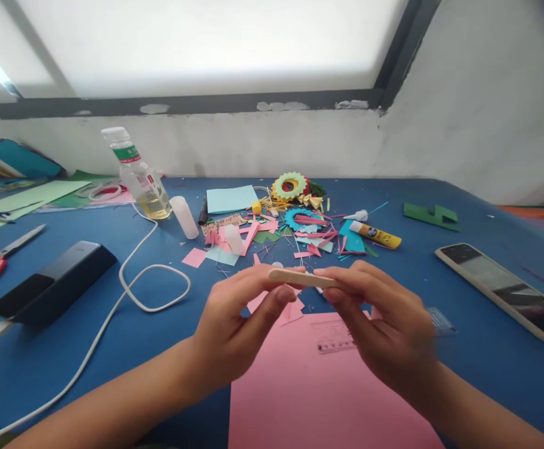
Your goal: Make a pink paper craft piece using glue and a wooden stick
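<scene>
Item: wooden stick (302, 278), held level over the pink sheet (318, 386); our left hand (234, 330) and right hand (386, 324) pinch its ends. Risk: we could snap it by bending, or drop it into the scraps (300, 234)

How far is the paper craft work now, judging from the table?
Done: paper rosettes lie finished at the back, amid cut scraps. In hand: the left hand and right hand pinch a wooden stick between them. Left: the pink sheet looks mostly uncut.
</scene>
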